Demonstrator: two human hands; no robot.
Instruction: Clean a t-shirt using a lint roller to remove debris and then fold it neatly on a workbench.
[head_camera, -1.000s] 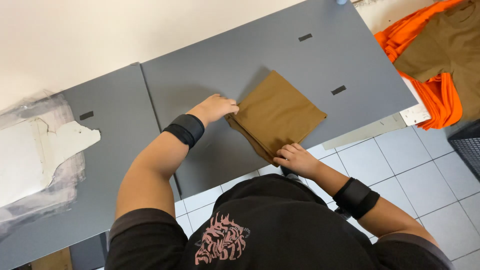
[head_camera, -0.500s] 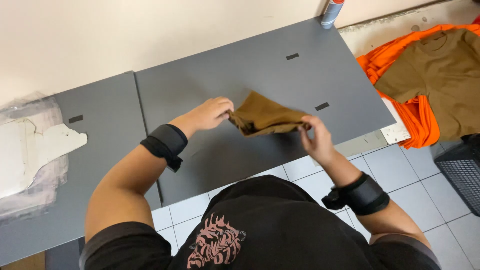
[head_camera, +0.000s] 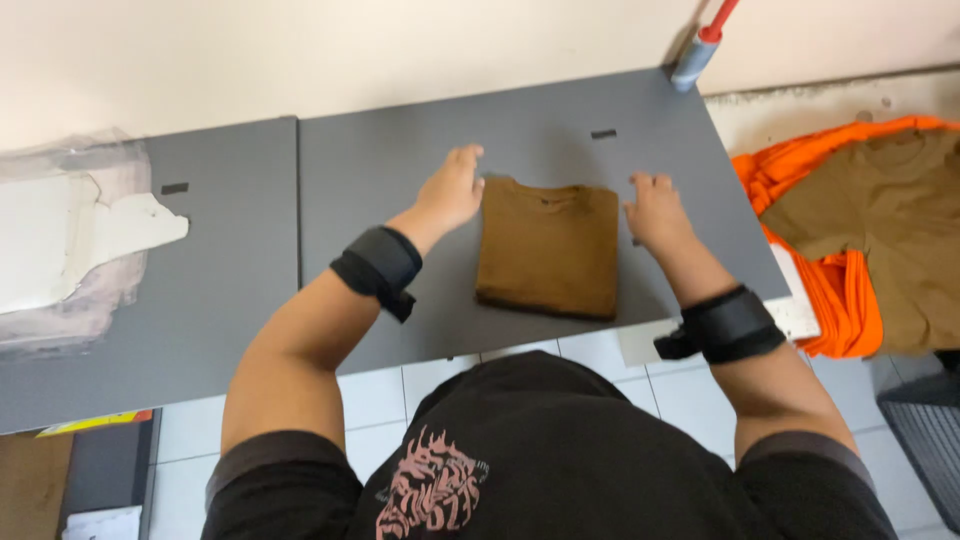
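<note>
While flanked by both hands, lies flat on the grey table (head_camera: 400, 160), a folded brown garment (head_camera: 548, 245), squared into a neat rectangle, near the table's front edge; rests at its upper left corner the left hand (head_camera: 452, 190), fingers loose and spread, side of the palm touching or just beside the cloth, gripping nothing; hovers just beside its upper right corner the right hand (head_camera: 655, 212), fingers open and slightly curled, holding nothing, whether in contact with the cloth cannot be told; wrapped around each wrist a black band, left (head_camera: 378, 268) and right (head_camera: 727, 325); joined along a seam from two panels, the tabletop, with small dark marks on its surface; spread at the far left of the table a crumpled clear plastic bag (head_camera: 70, 240) with white sheet inside; leaning against the pale wall at the table's back right corner a grey-and-red handle (head_camera: 698, 48); heaped on the floor to the right, well apart from the folded piece, a pile of orange garments (head_camera: 845, 290) with another brown garment (head_camera: 880, 230) on top; showing below the table's edge white floor tiles (head_camera: 640, 385); filling the bottom of the view a black shirt (head_camera: 540, 460) with a pink print
</note>
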